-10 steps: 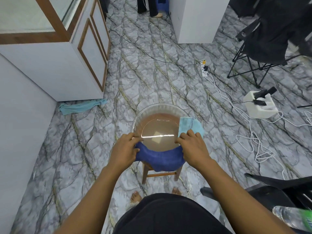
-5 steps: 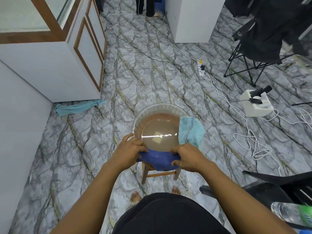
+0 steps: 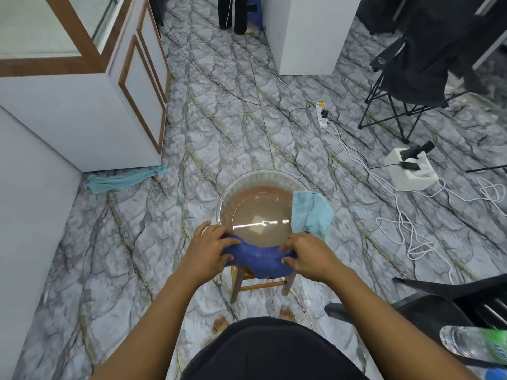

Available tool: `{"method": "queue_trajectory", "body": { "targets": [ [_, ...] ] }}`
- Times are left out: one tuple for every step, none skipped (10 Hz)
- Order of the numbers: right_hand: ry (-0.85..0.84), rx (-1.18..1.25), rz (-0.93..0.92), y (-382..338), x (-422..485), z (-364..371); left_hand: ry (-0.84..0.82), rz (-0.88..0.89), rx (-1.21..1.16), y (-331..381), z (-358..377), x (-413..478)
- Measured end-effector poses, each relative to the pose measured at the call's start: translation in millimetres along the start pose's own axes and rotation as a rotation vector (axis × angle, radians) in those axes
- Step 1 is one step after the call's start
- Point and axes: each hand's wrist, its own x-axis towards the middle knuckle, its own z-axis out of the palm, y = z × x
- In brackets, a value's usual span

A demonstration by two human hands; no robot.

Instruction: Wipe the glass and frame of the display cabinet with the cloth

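While both arms reach forward and down, the left hand [image 3: 208, 250] and the right hand [image 3: 310, 256] each clutch an end of the blue cloth [image 3: 260, 260], fingers curled over it, on the near rim of the bowl [image 3: 274, 172] atop a stool [image 3: 236, 281], the cabinet [image 3: 82, 113] standing far left.

Display cabinet [image 3: 68, 105] cut off top left, bottle [image 3: 472, 344] cropped right, stool [image 3: 260, 284] mostly under bowl [image 3: 247, 178].

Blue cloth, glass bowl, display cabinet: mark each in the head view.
blue cloth [image 3: 260, 257], head view, middle of the draped fold.
glass bowl [image 3: 258, 179], head view, far wall below the rim.
display cabinet [image 3: 68, 119], head view, white lower side panel.
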Motion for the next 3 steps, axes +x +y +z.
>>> {"method": "queue_trajectory", "body": {
  "targets": [
    [0.038, 0.144, 0.06, -9.6, 3.5, -0.9, 0.068, -0.091, -0.178, 7.2, -8.0, -9.5],
    [0.055, 0.181, 0.022, -31.5, 11.7, 4.8, 0.073, -0.274, -0.444, 12.8, -16.8, -24.9],
    [0.044, 0.26, -0.046, -59.6, 23.5, 15.2, 0.059, -0.451, -0.663, 10.1, -24.2, -40.3]
  ]
}}
